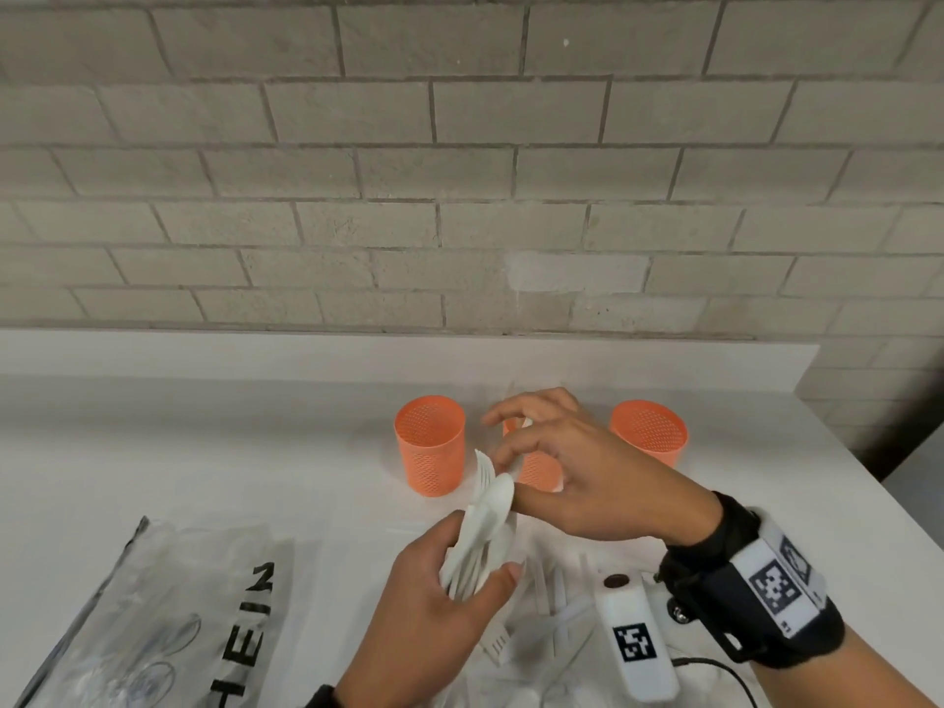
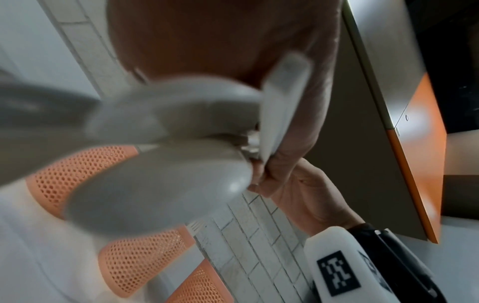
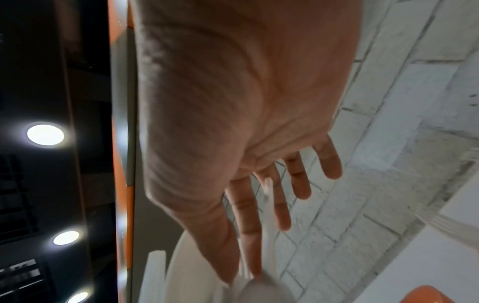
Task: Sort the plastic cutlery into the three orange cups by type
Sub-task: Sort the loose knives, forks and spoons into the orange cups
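My left hand (image 1: pixel 477 551) grips a bundle of white plastic cutlery (image 1: pixel 493 503) low over the table, with spoon bowls and fork tines fanning upward. The left wrist view shows the spoon bowls (image 2: pixel 160 184) close and blurred. My right hand (image 1: pixel 505 477) reaches in from the right; thumb and forefinger pinch one white piece (image 3: pixel 267 235) at the top of the bundle. Its type is unclear. Three orange mesh cups stand in a row behind: the left cup (image 1: pixel 430 452), the middle cup (image 1: pixel 536 470) mostly hidden by my right hand, and the right cup (image 1: pixel 649 431).
A clear plastic bag (image 1: pixel 179 605) with black letters lies at the front left. Loose white cutlery (image 1: pixel 557 615) is scattered under my hands, beside a white marker block (image 1: pixel 638 641) and a black cable. A brick wall (image 1: pixel 459 196) backs the white table, whose right edge (image 1: pixel 868 493) is close.
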